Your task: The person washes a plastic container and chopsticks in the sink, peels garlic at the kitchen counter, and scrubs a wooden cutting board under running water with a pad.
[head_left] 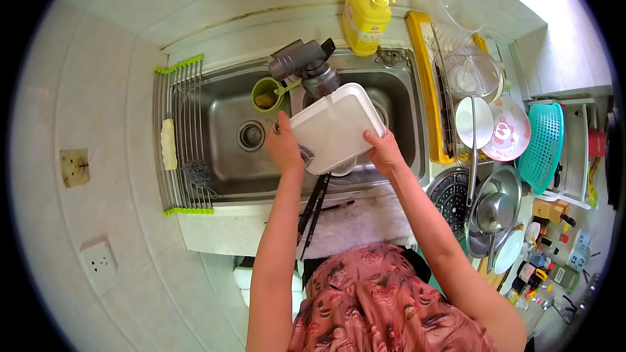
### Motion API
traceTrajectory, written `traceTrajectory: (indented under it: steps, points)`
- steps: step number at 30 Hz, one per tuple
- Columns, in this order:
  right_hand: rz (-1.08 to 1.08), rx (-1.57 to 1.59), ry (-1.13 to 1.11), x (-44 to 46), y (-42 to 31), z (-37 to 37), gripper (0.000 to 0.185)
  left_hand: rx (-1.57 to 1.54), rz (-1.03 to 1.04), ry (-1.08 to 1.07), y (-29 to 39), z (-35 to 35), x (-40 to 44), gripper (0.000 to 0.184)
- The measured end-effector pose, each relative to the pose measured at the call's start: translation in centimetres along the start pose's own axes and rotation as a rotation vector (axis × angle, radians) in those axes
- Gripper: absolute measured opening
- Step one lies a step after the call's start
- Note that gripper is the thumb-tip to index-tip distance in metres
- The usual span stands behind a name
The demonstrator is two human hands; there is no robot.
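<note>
A white rectangular tray [339, 127] is held tilted between my two hands, above the right part of the steel sink [215, 117]. My left hand [285, 145] grips its left edge; a bit of grey scrubber [306, 153] shows beside the fingers. With thumb and fingers, my right hand [383, 150] holds the tray's right edge. Just behind the tray stands the grey faucet [301, 60]. A green cup [266, 94] with something brownish in it sits in the left basin. Dark chopsticks or rods [314, 212] lie over the sink's front edge below the tray.
A yellow pump bottle [367, 13] stands behind the sink. On the left lies a roll-up rack [186, 137] with a steel wool pad [197, 173]. To the right are a dish rack [433, 85] with bowls, a teal basket [542, 146] and metal pans [495, 212].
</note>
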State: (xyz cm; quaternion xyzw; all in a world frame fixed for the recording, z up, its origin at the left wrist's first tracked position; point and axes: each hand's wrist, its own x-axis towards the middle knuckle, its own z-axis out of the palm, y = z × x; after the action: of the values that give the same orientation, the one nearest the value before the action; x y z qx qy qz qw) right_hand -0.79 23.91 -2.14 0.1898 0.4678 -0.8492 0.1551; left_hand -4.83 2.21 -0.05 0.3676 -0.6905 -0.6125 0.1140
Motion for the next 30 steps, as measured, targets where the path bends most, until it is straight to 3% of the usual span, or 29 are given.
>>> traceTrajectory:
  steps: [2, 5, 8, 10, 13, 16, 17, 20, 24, 27, 30]
  points:
    - [0.015, 0.13, 0.052, 0.3, 0.8, -0.1, 0.053, 0.284, 0.206, -0.014, 0.5, -0.4, -1.3, 0.038]
    - [-0.007, -0.013, 0.048, -0.3, 1.0, 0.8, 0.051, 0.611, 0.841, -0.124, -1.0, 0.2, 0.3, 0.03]
    - [-0.014, -0.047, 0.064, -1.0, 2.4, 2.7, 0.044, 0.452, 0.935, -0.235, 0.5, 3.6, -1.1, 0.026]
    - [-0.022, 0.035, 0.056, -1.3, 3.1, 3.5, 0.041, 0.623, 1.084, -0.375, 2.9, 5.0, -3.1, 0.029]
    - [-0.054, -0.04, 0.037, -1.1, 2.8, 3.2, 0.042, 0.574, 1.313, -0.517, 3.6, 6.3, -4.0, 0.038]
    - [-0.052, -0.093, 0.058, -1.3, 1.1, 3.4, 0.043, 0.582, 1.226, -0.491, 4.7, 5.2, -1.7, 0.038]
    - [-0.051, -0.065, 0.077, -1.4, 0.8, 3.5, 0.043, 0.746, 0.997, -0.703, 5.5, 4.3, -1.1, 0.044]
    - [-0.043, -0.013, 0.12, -1.1, 0.3, 3.7, 0.046, 0.452, 0.683, -0.351, 0.8, 4.6, 0.3, 0.05]
    - [-0.028, 0.075, 0.14, -0.4, 0.2, 4.4, 0.044, 0.824, 0.818, -0.232, -0.1, 3.5, -3.8, 0.059]
    - [-0.019, 0.213, 0.106, 0.3, 1.3, 3.9, 0.04, 0.531, 0.891, -0.559, -0.5, 2.8, -7.0, 0.059]
    - [-0.005, 0.279, 0.102, 0.3, 2.2, 3.3, 0.043, 0.345, 0.863, -0.755, -0.9, 2.1, -8.3, 0.059]
